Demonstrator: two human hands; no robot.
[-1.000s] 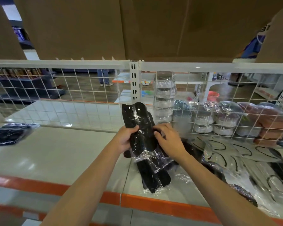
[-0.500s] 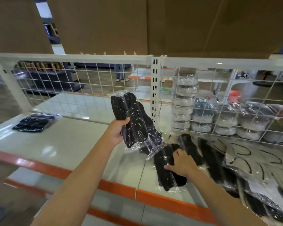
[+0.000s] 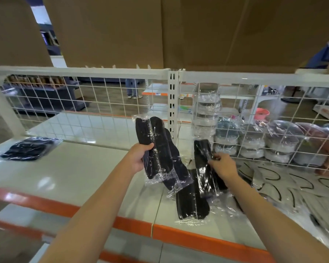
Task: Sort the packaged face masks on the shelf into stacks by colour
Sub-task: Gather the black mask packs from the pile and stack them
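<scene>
Black masks (image 3: 156, 149) in curled fingers (image 3: 147, 147)

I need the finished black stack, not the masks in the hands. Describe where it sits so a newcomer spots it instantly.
Start at the white wire-mesh back panel and follow it to the shelf's far left end. There a flat stack of black packaged masks lies alone near the back corner. Unlike the black packs held in the left hand and right hand, nothing touches it.

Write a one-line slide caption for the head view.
Left hand holds a bunch of black mask packs while right hand lifts another pack off the shelf.
</scene>
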